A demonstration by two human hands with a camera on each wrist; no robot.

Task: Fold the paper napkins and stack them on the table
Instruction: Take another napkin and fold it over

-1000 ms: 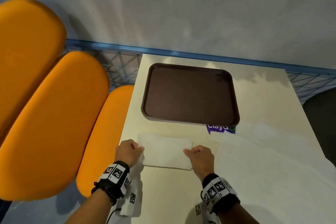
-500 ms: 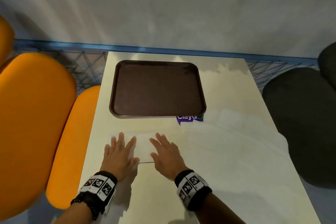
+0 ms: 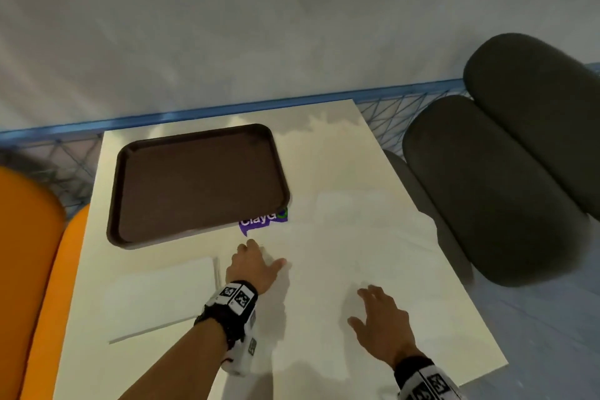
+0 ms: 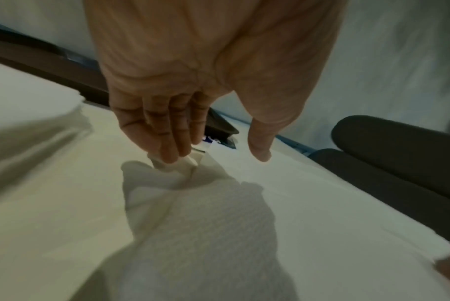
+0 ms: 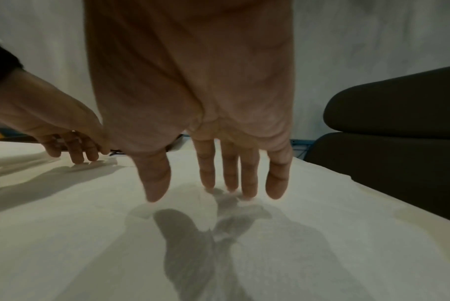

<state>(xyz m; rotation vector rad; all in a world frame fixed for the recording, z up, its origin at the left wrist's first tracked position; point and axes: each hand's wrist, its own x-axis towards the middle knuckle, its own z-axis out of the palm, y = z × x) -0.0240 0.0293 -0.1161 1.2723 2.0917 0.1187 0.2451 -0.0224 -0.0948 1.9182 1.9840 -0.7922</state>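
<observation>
Grips moved from folded napkin [image 3: 159, 295] to open napkin [image 3: 350, 253]: left grip [image 3: 251, 266] rakes its far corner, thumb apart; right grip [image 3: 380, 325] flat, empty. Limp, tearable; we'd pinch corners.

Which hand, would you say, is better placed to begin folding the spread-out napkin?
Left, probably: the left hand touches the spread-out napkin at its rumpled far corner, ready to lift it. The right hand rests open mid-sheet, suited to steadying it.

One folded napkin [image 3: 159, 295] left of the left grip [image 3: 251, 266]; at least two spread napkins [image 3: 373, 253], one under the right grip [image 3: 383, 325]; one tray [image 3: 198, 185]; one purple label [image 3: 263, 222].
</observation>
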